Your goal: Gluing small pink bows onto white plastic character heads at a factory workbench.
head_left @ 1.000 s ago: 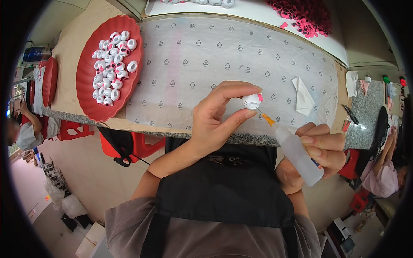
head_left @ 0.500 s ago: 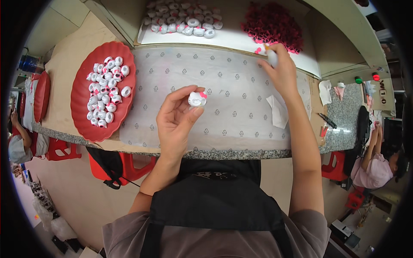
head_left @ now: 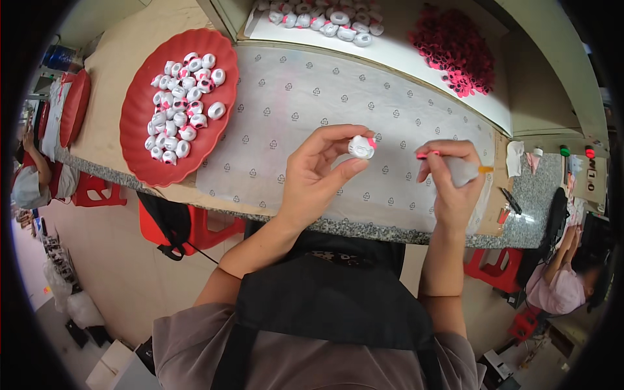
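Between the thumb and fingers of my left hand [head_left: 312, 179] is a small white cat-head figurine [head_left: 361, 147] with a pink bow, raised above the paper-covered bench. To its right, my right hand [head_left: 456, 195] pinches a small pink piece [head_left: 427, 155] at its fingertips. The same hand also grips a whitish squeeze bottle [head_left: 463, 171], whose orange tip points right. A gap separates the pink piece from the figurine. On the left, a red scalloped tray [head_left: 133, 117] bears many similar white heads, some showing pink parts.
A shelf [head_left: 390, 55] at the back holds rows of white heads [head_left: 330, 29] and a heap of pink pieces [head_left: 455, 52]. Printed paper [head_left: 266, 156] covers the bench. A black pen [head_left: 511, 201] lies at right. Another person [head_left: 559, 286] sits far right; red stools [head_left: 497, 266] stand below.
My right hand has come back from the pink heap toward me, now with a pink piece at its fingertips. The view has shifted; my left hand still holds the figurine.
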Action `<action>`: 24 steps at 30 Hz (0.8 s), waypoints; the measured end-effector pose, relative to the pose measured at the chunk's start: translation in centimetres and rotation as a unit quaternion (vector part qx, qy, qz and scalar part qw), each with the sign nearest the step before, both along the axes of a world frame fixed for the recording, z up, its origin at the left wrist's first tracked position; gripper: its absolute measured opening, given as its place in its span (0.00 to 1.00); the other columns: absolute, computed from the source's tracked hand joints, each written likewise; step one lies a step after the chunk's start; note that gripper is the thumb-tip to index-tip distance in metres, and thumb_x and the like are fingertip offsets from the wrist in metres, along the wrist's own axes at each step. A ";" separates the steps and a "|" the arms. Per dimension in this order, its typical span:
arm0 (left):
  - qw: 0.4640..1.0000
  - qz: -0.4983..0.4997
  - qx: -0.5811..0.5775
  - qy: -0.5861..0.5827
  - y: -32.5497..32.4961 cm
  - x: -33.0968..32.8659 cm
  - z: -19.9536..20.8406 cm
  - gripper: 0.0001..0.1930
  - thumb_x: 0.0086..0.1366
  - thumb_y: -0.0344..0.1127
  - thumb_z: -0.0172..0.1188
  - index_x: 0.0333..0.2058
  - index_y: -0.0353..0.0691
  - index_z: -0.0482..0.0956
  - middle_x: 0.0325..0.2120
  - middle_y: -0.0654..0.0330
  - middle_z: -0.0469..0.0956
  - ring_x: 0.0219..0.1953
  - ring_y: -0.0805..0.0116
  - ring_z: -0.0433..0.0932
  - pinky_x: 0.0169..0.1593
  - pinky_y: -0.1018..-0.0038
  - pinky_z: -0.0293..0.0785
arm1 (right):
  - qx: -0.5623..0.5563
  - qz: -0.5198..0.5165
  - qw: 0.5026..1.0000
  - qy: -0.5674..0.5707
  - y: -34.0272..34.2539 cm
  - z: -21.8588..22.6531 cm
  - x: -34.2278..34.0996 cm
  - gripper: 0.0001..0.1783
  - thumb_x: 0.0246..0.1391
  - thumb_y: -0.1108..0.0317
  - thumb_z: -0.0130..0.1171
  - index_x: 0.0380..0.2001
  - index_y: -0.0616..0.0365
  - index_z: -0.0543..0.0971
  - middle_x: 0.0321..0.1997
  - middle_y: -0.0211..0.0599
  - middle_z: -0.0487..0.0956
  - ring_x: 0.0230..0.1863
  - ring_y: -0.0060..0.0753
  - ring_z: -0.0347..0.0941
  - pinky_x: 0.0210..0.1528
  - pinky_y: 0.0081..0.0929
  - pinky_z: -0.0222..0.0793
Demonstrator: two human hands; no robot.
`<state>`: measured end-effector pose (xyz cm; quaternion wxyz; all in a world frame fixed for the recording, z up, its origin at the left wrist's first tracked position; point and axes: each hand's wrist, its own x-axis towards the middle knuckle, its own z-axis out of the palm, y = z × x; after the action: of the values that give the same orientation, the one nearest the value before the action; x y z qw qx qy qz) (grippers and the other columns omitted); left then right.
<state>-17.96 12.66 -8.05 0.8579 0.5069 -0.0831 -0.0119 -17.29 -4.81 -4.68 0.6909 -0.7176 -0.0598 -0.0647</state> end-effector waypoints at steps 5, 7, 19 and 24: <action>0.997 0.001 0.071 -0.033 -0.5 -0.3 -0.1 0.16 0.49 0.20 0.52 0.39 0.32 0.64 0.38 0.52 0.69 0.39 0.72 0.68 0.42 0.79 0.64 | 0.170 0.004 0.982 0.078 1.9 -0.8 -1.9 0.07 0.40 0.81 0.51 0.27 0.67 0.67 0.24 0.45 0.72 0.23 0.26 0.69 0.21 0.16 0.65; 0.991 0.026 0.107 -0.077 -0.8 -0.5 -0.1 0.16 0.48 0.18 0.52 0.38 0.31 0.64 0.38 0.51 0.68 0.41 0.69 0.68 0.43 0.77 0.64 | 0.240 0.024 0.967 0.082 2.2 -0.8 -2.3 0.06 0.40 0.81 0.52 0.25 0.67 0.68 0.25 0.45 0.72 0.24 0.29 0.69 0.24 0.20 0.68; 0.951 0.088 0.235 -0.180 -2.3 -0.9 0.0 0.14 0.42 0.18 0.54 0.32 0.34 0.71 0.32 0.54 0.72 0.37 0.63 0.71 0.38 0.76 0.67 | 0.198 0.039 0.974 0.099 1.4 -1.0 -3.0 0.05 0.37 0.81 0.55 0.22 0.66 0.71 0.24 0.38 0.72 0.21 0.20 0.67 0.22 0.14 0.64; 0.953 0.059 0.231 -0.188 -2.4 -1.1 0.3 0.14 0.43 0.19 0.55 0.32 0.33 0.71 0.33 0.53 0.72 0.37 0.63 0.71 0.39 0.75 0.67 | 0.206 0.024 0.973 0.106 1.1 -1.3 -3.0 0.04 0.37 0.81 0.55 0.21 0.66 0.71 0.23 0.36 0.72 0.21 0.18 0.66 0.21 0.13 0.62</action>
<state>-19.05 10.30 -7.72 0.6857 0.6880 -0.2077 0.1154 -20.29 -3.71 -5.96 0.8274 -0.5613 0.0106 0.0173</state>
